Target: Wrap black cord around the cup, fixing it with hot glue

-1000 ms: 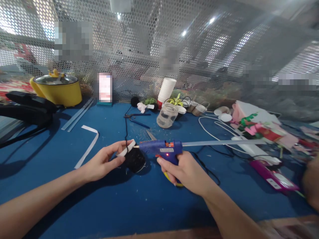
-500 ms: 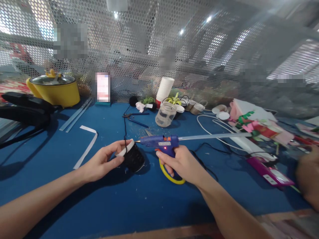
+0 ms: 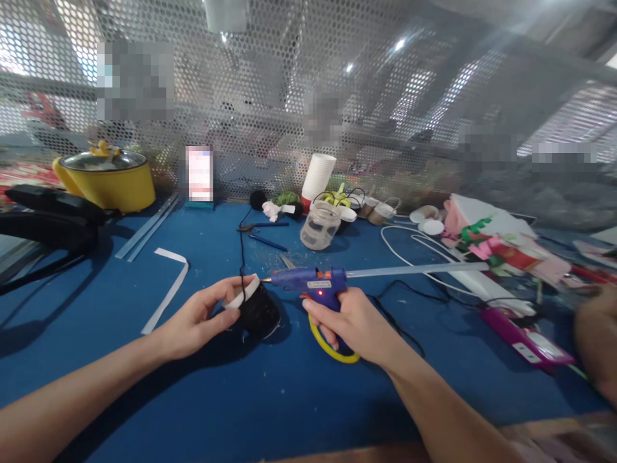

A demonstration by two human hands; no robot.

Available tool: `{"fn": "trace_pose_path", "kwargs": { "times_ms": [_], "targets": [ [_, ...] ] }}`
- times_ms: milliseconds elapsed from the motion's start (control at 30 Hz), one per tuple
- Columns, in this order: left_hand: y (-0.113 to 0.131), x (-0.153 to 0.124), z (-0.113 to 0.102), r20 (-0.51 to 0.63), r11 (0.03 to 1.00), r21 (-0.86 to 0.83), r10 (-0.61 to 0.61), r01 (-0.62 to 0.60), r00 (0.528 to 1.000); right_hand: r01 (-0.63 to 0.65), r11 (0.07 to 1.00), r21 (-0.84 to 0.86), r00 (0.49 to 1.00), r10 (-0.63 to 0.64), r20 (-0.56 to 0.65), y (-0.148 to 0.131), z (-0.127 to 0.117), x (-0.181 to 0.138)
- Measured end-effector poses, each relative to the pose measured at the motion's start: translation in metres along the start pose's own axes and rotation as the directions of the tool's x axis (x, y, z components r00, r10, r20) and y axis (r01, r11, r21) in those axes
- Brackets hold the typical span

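My left hand [image 3: 202,318] is closed on the white rim of a small paper cup [image 3: 260,312] wrapped in black yarn, tilted on its side. The yarn strand [image 3: 241,254] runs from the cup back to a black ball. In my right hand [image 3: 349,325] is a blue glue gun [image 3: 313,283] with its red light lit and a long clear glue stick [image 3: 414,270] out of its back. Its nozzle tip is at the cup's rim; whether they touch I cannot tell. A yellow loop [image 3: 332,350], seemingly a scissors handle, shows below the gun.
Pliers [image 3: 265,235], a clear plastic jar [image 3: 320,225] and stacked paper cups [image 3: 318,177] stand or lie behind. A white strip [image 3: 168,296] is at left, beyond it a yellow pot [image 3: 106,183]. Cables and a purple power strip [image 3: 525,341] lie right, near another person's arm [image 3: 598,328].
The whole view has shifted slightly, so things sit a little lower in the picture. Both hands keep their grips, and the nozzle stays by the cup's rim.
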State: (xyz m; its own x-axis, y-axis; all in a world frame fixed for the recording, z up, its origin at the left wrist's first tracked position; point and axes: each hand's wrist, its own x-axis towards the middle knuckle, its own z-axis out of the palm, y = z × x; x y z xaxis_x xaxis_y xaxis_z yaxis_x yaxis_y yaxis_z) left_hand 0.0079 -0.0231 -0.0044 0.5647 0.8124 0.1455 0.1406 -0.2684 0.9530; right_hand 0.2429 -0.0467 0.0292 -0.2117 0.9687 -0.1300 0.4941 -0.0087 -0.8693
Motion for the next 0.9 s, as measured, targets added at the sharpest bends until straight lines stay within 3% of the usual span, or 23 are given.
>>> {"fn": "trace_pose_path", "kwargs": {
  "times_ms": [500,700,900],
  "targets": [
    [-0.0024,-0.0004,-0.0018,0.022,1.0,0.031,0.0,-0.001,1.0,-0.014,1.0,-0.002,0.999,0.014,0.046,0.0,-0.0011,-0.0037],
    [-0.0022,-0.0003,-0.0014,0.021,1.0,0.019,0.001,-0.002,1.0,-0.031,1.0,0.002,0.999,0.031,-0.008,0.0005,0.0001,-0.0019],
    [0.0012,0.0008,0.0001,0.008,0.999,0.033,-0.004,0.004,1.0,0.014,1.0,0.01,0.999,-0.014,0.045,0.001,-0.0004,-0.006]
  ]
}}
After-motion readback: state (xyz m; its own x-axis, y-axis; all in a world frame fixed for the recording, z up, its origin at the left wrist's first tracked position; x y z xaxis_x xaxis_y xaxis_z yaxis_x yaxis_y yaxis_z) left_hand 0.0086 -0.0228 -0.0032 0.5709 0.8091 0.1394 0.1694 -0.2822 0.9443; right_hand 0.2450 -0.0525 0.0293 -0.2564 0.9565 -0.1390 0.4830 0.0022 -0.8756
